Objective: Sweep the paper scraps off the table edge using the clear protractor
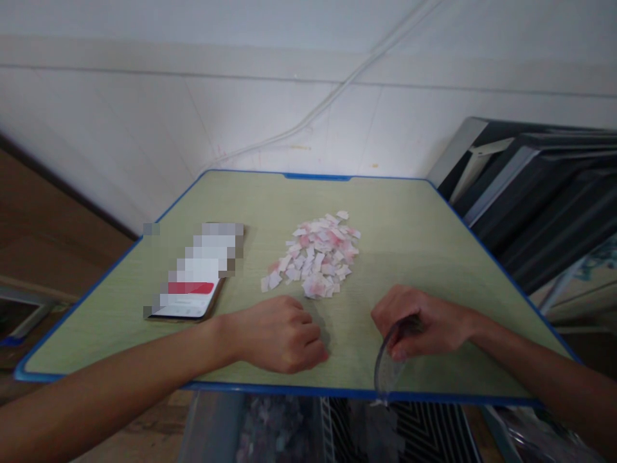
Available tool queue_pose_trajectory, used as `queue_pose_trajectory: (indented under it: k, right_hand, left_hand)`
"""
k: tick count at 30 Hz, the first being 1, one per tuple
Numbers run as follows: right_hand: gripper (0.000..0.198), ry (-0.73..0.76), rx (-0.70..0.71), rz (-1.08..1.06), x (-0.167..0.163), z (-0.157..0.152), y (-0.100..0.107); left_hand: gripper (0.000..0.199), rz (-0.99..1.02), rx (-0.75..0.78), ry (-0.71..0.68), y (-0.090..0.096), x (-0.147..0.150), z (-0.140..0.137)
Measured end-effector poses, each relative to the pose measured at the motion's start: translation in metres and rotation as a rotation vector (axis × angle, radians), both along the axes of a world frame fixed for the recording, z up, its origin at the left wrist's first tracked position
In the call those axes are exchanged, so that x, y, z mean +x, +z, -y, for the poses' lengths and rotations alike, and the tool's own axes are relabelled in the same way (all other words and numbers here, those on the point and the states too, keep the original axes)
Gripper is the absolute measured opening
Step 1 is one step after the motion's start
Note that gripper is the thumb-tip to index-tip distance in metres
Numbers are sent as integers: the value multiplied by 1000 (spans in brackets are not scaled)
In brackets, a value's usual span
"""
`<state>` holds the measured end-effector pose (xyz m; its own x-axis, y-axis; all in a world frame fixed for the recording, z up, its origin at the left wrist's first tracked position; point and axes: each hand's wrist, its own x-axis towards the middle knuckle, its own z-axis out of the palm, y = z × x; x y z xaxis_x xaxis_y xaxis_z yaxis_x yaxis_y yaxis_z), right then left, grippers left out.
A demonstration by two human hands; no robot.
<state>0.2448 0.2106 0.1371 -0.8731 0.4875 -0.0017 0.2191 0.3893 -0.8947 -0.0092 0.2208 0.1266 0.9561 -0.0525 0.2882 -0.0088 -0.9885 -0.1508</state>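
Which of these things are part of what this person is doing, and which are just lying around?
Seemingly in use:
Curved, see-through piece, probably plastic, in the right hand
Pile of small white-and-pink paper scraps, beyond the left hand
Pale green, blue-edged table

Seemingly just there:
Slim rectangular smartphone, screen lit
Stacked dark flat objects
White cable

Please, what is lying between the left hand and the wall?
The head view shows a loose pile of paper scraps there, on the green table, between the left hand and the wall.
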Motion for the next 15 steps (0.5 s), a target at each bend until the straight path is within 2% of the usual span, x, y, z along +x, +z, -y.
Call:
queue_pose_trajectory:
  k: [2, 4, 10, 12, 15]
  right_hand:
    - [34, -17, -37, -11, 1, -1, 2]
    - [36, -126, -56, -29, 2, -2, 3]
    - [39, -800, -51, -87, -1, -10, -2]
    - [36, -945, -23, -108, 0, -13, -5]
    - [34, -1029, 34, -91, 2, -17, -8]
  left_hand:
    - [31, 7, 3, -3, 0, 0, 0]
    - [30, 8, 2, -3, 0, 0, 1]
    - [29, -10, -13, 3, -2, -1, 2]
    - [28, -10, -13, 2, -2, -1, 2]
    - [28, -5, -13, 6, -2, -1, 2]
